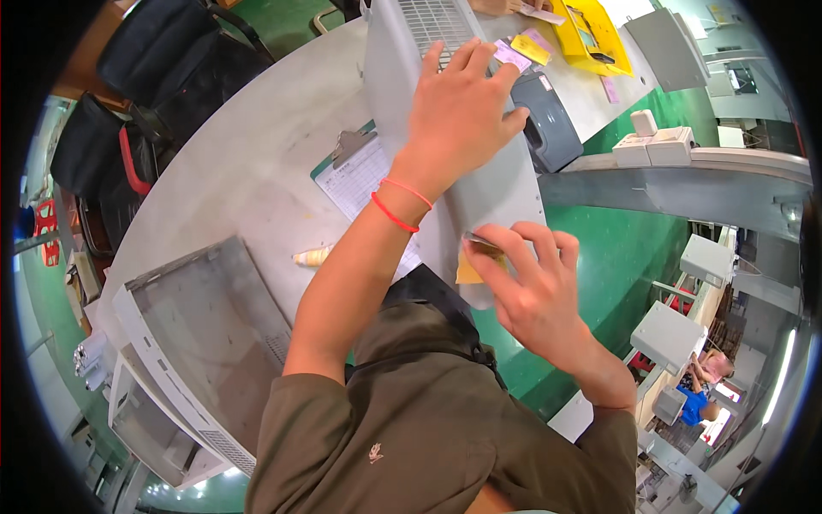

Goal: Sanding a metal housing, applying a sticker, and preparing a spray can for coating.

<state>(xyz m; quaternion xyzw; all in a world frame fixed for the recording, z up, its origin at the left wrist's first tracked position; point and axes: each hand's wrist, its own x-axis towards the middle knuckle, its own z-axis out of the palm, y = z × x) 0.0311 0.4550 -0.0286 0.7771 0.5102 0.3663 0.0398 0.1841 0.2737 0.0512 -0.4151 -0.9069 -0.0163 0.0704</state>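
Observation:
A long grey metal panel [390, 77] with a vent grille at its far end lies along the grey table [248, 163]. My left hand [458, 107] rests flat on the panel's middle, fingers spread, with red bands on the wrist. My right hand [531, 287] is at the panel's near end, thumb and forefinger pinched on a small yellow label [469, 270] with a shiny backing strip against the panel's edge.
A clipboard with a form [355, 176] lies left of the panel, a small cream roll [312, 255] nearby. Grey metal housings [197, 343] stand at lower left, black chairs [163, 68] at upper left. A dark grey box [548, 124], coloured labels and a yellow tray [591, 34] sit beyond. Green floor is on the right.

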